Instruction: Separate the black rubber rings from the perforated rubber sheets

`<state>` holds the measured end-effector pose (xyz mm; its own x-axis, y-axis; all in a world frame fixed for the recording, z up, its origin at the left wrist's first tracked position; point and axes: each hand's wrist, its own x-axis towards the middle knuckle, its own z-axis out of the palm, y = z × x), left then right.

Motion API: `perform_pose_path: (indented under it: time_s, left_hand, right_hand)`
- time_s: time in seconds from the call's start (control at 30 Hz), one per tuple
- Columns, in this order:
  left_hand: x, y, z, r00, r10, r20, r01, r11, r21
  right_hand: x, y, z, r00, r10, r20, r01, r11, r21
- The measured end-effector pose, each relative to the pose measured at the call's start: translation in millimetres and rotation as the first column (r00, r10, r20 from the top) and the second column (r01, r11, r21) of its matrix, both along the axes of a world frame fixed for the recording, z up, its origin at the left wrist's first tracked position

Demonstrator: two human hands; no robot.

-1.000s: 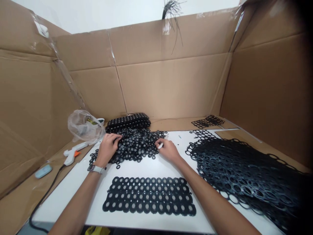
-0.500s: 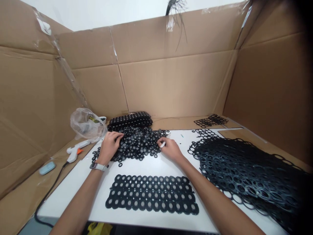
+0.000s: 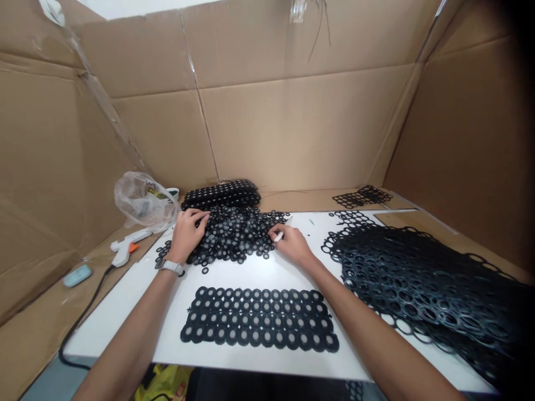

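Note:
A heap of small black rings and discs lies on the white table. At its left edge is my left hand, a watch on the wrist. Its thumb and fingertips come together in a pinch over the rings; anything between them is too small to make out. My right hand, at the heap's right edge, is closed around a slim white tool with a pointed end. Its fingertips are by the outermost rings. Nearer to me, between my forearms, lies a flat panel of joined black rings with grey centres, in several rows.
A large stack of black ring mesh covers the table's right side. Behind the heap are rolled dotted panels. A clear plastic bag, a corded glue gun and a light-blue case sit left. Cardboard walls surround the table.
The camera has tilted down a little, so everything sits higher in view. Both hands stay at the heap's edges, with the white tool still in my right hand.

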<state>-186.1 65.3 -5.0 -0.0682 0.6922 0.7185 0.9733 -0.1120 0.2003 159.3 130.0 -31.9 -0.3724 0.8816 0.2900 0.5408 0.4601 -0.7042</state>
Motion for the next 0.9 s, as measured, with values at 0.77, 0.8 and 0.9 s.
perform_pose_path:
  time_s: [0.77, 0.8, 0.9]
  left_hand:
    - [4.2, -6.1, 9.1, 0.998, -0.059, 0.008, 0.058, 0.995, 0.08]
    - [5.6, -6.5, 9.7, 0.997, -0.073, 0.006, 0.072, 0.994, 0.079]
    - [8.8, -6.9, 10.8, 0.994, -0.111, 0.004, 0.111, 0.991, 0.074]
  right_hand:
    - [-0.1, 0.3, 0.1, 1.0, 0.004, -0.002, -0.004, 1.0, -0.003]
    - [0.2, 0.1, 0.0, 1.0, 0.004, -0.004, -0.004, 1.0, -0.002]
    - [0.5, 0.2, -0.5, 1.0, 0.008, -0.008, -0.008, 1.0, 0.009]
